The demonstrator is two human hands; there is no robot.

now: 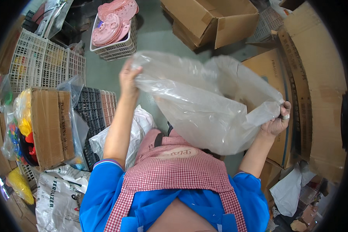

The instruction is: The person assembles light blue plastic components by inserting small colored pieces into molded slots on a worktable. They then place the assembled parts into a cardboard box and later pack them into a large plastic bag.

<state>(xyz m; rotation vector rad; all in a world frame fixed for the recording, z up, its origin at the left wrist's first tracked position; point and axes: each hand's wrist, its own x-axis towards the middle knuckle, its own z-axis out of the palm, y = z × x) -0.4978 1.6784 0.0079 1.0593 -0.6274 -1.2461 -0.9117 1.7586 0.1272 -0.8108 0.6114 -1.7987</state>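
Observation:
A large, clear plastic bag (197, 104) is stretched between my two hands in front of my checked apron. My left hand (129, 79) pinches its upper left edge, fingers closed on the film. At the right, my right hand (277, 120) grips the opposite edge, with a light band around one finger. The bag's mouth gapes toward the upper right, and its body hangs loosely between my arms. Nothing can be made out inside it.
A white basket of pink plastic pieces (114, 31) stands at the far left. An open cardboard box (216, 21) lies beyond the bag, and tall cartons (321, 85) line the right. Crates (46, 58), a carton (50, 127) and a white sack (62, 197) crowd the left.

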